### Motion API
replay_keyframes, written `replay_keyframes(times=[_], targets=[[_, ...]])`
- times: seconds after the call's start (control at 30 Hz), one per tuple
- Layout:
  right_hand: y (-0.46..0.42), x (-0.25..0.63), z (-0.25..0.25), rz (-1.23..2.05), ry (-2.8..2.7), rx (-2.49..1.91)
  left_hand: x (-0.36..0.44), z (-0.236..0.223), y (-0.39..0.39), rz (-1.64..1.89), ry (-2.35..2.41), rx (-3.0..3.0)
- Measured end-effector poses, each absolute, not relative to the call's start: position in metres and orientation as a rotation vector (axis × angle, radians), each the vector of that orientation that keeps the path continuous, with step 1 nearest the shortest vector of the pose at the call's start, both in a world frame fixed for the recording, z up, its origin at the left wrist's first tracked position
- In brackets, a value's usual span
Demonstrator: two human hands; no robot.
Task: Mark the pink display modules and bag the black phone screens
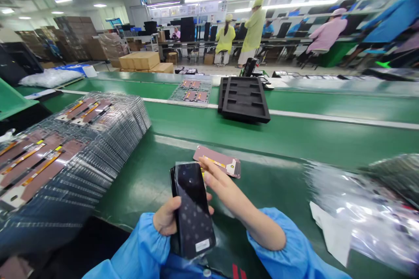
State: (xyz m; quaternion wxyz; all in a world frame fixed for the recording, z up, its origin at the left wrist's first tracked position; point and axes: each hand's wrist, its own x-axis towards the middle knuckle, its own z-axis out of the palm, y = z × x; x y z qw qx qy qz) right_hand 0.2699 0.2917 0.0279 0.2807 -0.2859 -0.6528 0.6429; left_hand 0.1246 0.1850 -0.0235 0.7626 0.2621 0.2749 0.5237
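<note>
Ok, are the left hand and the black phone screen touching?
Touching: the head view shows the left hand holding the black phone screen from behind, against its lower left edge.

- black foam tray [244,99] on the green bench [288,135], upper middle
- clear tray of pink-backed panels [190,90] beside it
- stacked clear trays of panels [75,148], left
- crumpled plastic film [363,209], lower right
- cardboard boxes [140,61], upper left
- person in a yellow-green gown [255,26], standing, far back

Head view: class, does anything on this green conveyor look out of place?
A pink-backed panel lies loose on the belt by the right hand, unlike those stacked in clear trays at left. The black foam tray also sits crooked across the white stripe.
</note>
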Motion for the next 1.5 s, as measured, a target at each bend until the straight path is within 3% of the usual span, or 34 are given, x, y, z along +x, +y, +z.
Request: replay_keyframes(times=[0.2, 0.6, 0.97, 1.5], targets=[[0.295, 0.274, 0.040, 1.742, -1.744, -0.770, 0.125, -0.042, 0.172, 1.275, 0.502, 0.377], [0.295, 0.273, 0.035, 1.828, -1.755, -0.688, 0.126, -0.042, 0.174, 1.212, 0.516, 0.382], [0.305, 0.270, 0.025, 2.257, -1.537, -0.578, 0.127, -0.024, 0.179, 1.027, 0.435, 0.388], [0.299, 0.269, 0.021, 2.198, -1.536, -0.631, 0.118, -0.026, 0.170, 0.958, 0.406, 0.484]])
